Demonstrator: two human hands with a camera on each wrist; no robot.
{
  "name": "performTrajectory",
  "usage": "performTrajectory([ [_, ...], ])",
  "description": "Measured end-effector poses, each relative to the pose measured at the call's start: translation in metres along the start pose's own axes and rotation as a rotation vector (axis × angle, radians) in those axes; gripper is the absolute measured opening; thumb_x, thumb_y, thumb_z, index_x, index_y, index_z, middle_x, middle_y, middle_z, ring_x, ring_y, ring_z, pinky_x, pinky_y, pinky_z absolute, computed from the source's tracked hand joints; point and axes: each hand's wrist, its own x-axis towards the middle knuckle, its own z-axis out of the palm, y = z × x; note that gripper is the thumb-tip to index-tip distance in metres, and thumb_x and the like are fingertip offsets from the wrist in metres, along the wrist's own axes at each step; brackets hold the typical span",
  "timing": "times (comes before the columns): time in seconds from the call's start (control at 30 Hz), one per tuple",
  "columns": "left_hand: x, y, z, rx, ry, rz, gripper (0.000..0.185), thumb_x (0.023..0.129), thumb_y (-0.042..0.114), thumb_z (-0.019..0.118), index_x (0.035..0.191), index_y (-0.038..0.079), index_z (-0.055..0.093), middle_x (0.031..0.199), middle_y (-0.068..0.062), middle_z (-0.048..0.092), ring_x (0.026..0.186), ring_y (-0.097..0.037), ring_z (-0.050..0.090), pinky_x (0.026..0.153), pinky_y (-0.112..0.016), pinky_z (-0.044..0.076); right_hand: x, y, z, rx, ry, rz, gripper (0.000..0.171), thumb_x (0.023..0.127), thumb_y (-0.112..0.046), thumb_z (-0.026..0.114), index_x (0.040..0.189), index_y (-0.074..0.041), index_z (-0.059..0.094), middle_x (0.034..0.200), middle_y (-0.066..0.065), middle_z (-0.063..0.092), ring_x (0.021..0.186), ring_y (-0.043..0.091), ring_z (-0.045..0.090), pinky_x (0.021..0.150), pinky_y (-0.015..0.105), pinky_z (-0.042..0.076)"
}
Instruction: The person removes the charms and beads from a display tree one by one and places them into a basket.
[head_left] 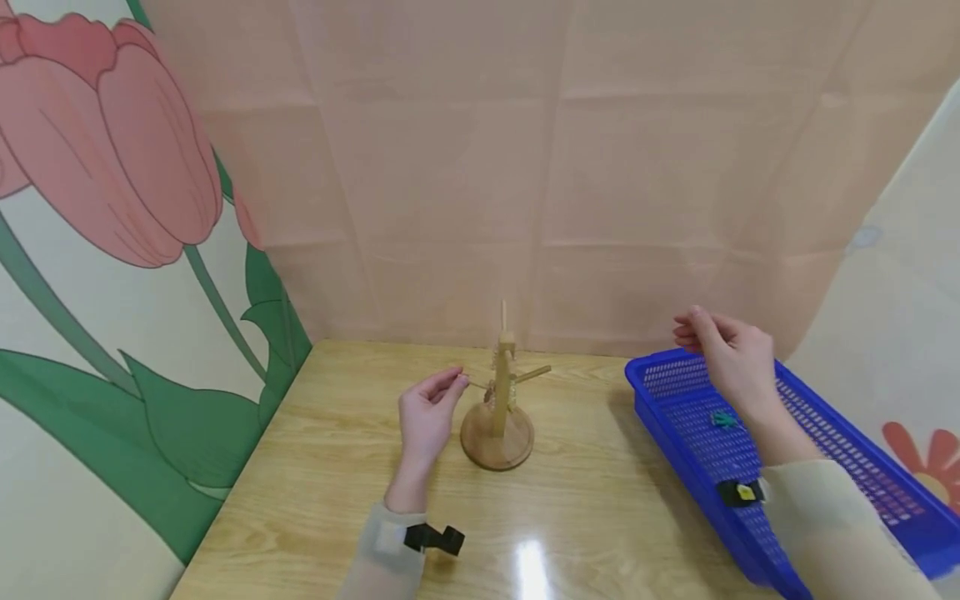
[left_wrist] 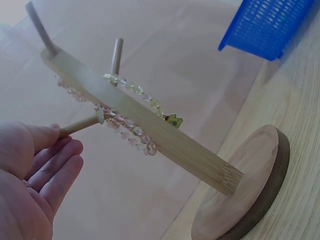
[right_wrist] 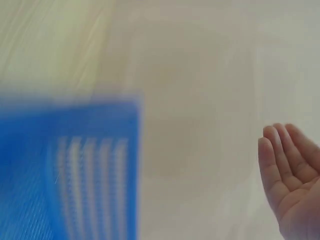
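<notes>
My left hand point(head_left: 426, 414) rests its loosely curled fingertips at a side peg of the wooden stand point(head_left: 498, 417), where bead bracelets point(left_wrist: 131, 131) hang (mid-table). My right hand point(head_left: 731, 354) hovers empty, fingers relaxed, over the blue basket point(head_left: 862, 467), well apart from the stand.

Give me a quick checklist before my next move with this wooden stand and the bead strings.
1. Wooden stand upright on the table: ok.
2. Bead strings hanging on the stand's pegs: ok.
3. Left hand at the stand's left peg, fingertips touching it: ok.
4. Left hand holding a bead string: cannot tell.
5. Right hand holding nothing, above the blue basket: ok.
6. Small green item lying in the basket, reachable: ok.
</notes>
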Motion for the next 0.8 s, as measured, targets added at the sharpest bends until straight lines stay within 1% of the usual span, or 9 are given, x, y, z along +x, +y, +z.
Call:
performTrajectory([
  [0.07, 0.000, -0.001, -0.001, 0.000, 0.005, 0.000, 0.017, 0.096, 0.007, 0.082, 0.111, -0.001, 0.081, 0.103, -0.017, 0.080, 0.095, -0.039, 0.078, 0.084, -0.025, 0.066, -0.005, -0.023, 0.011, 0.131, -0.025, -0.018, 0.045, 0.114, -0.036, 0.056, 0.121, 0.002, 0.078, 0.099, -0.001, 0.081, 0.083, 0.000, 0.075, 0.075, 0.011, 0.060],
  [0.1, 0.001, -0.001, -0.001, 0.000, 0.009, 0.000, 0.017, 0.095, 0.006, 0.082, 0.111, -0.001, 0.081, 0.102, -0.017, 0.080, 0.094, -0.038, 0.078, 0.084, -0.026, 0.066, -0.008, -0.034, 0.017, 0.184, -0.041, -0.025, 0.044, 0.114, -0.034, 0.057, 0.121, 0.004, 0.077, 0.100, 0.001, 0.082, 0.084, 0.004, 0.077, 0.076, 0.014, 0.062],
  [0.2, 0.001, -0.001, -0.002, -0.002, 0.019, 0.006, 0.017, 0.095, 0.005, 0.082, 0.110, -0.001, 0.081, 0.102, -0.018, 0.080, 0.093, -0.038, 0.079, 0.083, -0.025, 0.066, -0.021, -0.056, 0.037, 0.304, -0.078, -0.044, 0.040, 0.113, -0.029, 0.058, 0.120, 0.006, 0.077, 0.101, 0.005, 0.081, 0.087, 0.008, 0.078, 0.078, 0.019, 0.064],
  [0.27, 0.001, -0.002, -0.001, -0.003, 0.022, 0.008, 0.017, 0.095, 0.005, 0.082, 0.111, -0.003, 0.081, 0.101, -0.019, 0.080, 0.092, -0.038, 0.079, 0.082, -0.025, 0.066, -0.033, -0.064, 0.055, 0.420, -0.040, -0.035, 0.039, 0.113, -0.026, 0.059, 0.116, 0.009, 0.076, 0.099, 0.006, 0.081, 0.086, 0.011, 0.078, 0.078, 0.023, 0.066],
  [0.4, 0.002, -0.003, 0.001, -0.003, 0.011, 0.016, 0.017, 0.096, 0.004, 0.082, 0.110, -0.004, 0.080, 0.100, -0.019, 0.080, 0.092, -0.037, 0.079, 0.082, -0.025, 0.066, -0.058, -0.065, 0.098, 0.699, 0.121, -0.004, 0.038, 0.112, -0.017, 0.059, 0.109, 0.018, 0.073, 0.092, 0.009, 0.080, 0.080, 0.016, 0.078, 0.077, 0.028, 0.067],
  [0.47, 0.003, -0.004, 0.002, -0.004, 0.009, 0.018, 0.017, 0.096, 0.004, 0.082, 0.110, -0.004, 0.081, 0.100, -0.018, 0.080, 0.092, -0.037, 0.079, 0.082, -0.026, 0.066, -0.069, -0.064, 0.121, 0.814, 0.167, 0.020, 0.038, 0.112, -0.013, 0.059, 0.107, 0.022, 0.071, 0.091, 0.011, 0.080, 0.079, 0.017, 0.078, 0.078, 0.030, 0.068],
  [0.53, 0.003, -0.004, 0.003, -0.010, 0.009, 0.021, 0.016, 0.096, 0.005, 0.081, 0.110, -0.003, 0.081, 0.100, -0.018, 0.080, 0.093, -0.037, 0.079, 0.083, -0.026, 0.066, -0.076, -0.065, 0.141, 0.871, 0.164, 0.055, 0.036, 0.111, -0.011, 0.060, 0.108, 0.023, 0.070, 0.091, 0.010, 0.080, 0.080, 0.017, 0.079, 0.079, 0.030, 0.068],
  [0.63, 0.002, -0.004, 0.003, -0.015, 0.007, 0.020, 0.017, 0.096, 0.004, 0.081, 0.111, -0.003, 0.080, 0.102, -0.018, 0.080, 0.094, -0.039, 0.078, 0.084, -0.027, 0.066, -0.081, -0.068, 0.164, 0.903, 0.166, 0.095, 0.031, 0.109, -0.008, 0.064, 0.109, 0.023, 0.070, 0.092, 0.008, 0.080, 0.081, 0.017, 0.079, 0.079, 0.031, 0.068],
  [0.8, 0.000, -0.003, 0.002, -0.014, 0.004, 0.002, 0.017, 0.096, 0.002, 0.081, 0.112, -0.004, 0.080, 0.102, -0.019, 0.080, 0.094, -0.039, 0.078, 0.083, -0.028, 0.066, -0.090, -0.077, 0.189, 0.968, 0.325, 0.133, 0.028, 0.106, -0.005, 0.067, 0.106, 0.023, 0.070, 0.091, 0.011, 0.079, 0.079, 0.017, 0.079, 0.077, 0.031, 0.068],
])
